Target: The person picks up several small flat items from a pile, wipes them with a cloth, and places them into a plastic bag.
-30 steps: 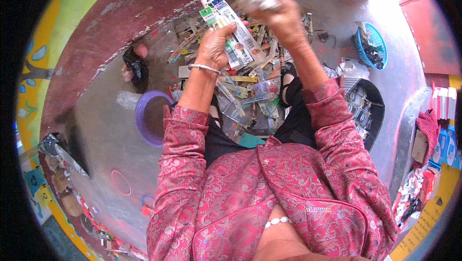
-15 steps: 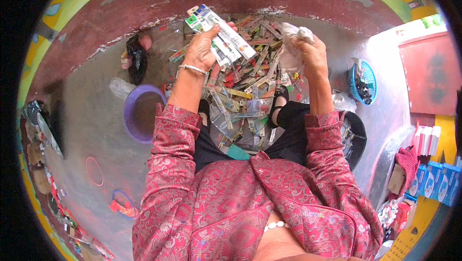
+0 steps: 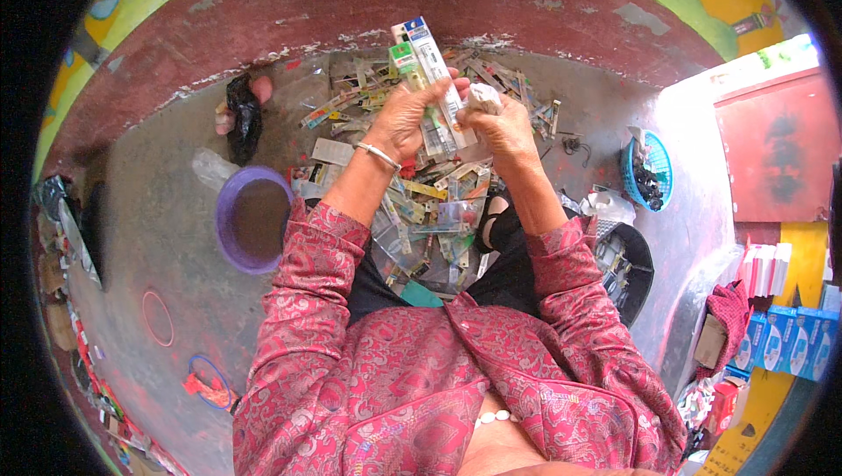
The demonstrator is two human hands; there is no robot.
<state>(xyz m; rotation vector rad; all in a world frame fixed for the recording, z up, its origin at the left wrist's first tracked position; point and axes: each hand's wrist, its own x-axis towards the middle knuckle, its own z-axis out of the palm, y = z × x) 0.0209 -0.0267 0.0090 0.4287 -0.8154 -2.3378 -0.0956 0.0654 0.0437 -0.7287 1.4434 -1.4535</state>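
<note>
Half a second ago the person's right hand was held well out to the side; now it has swung in beside the left hand, bringing the crumpled, off-white wad of soft, cloth-like material up to the lower right edge of the long, narrow, flat packets, one blue-topped and one green-topped. To my eye that brings the work back to the packets, both hands meeting over them. The left hand is closed on them, its thumb laid across the front and some fingertips showing past the far edge, so they stand fanned and slanting above the loose, many-coloured heap of clear and printed packaging strips on the floor. The right hand is curled tight around the wad, its thumb close to the packets; whether it presses on them I cannot tell from here. A round, purple plastic basin sits well off to the left.
</note>
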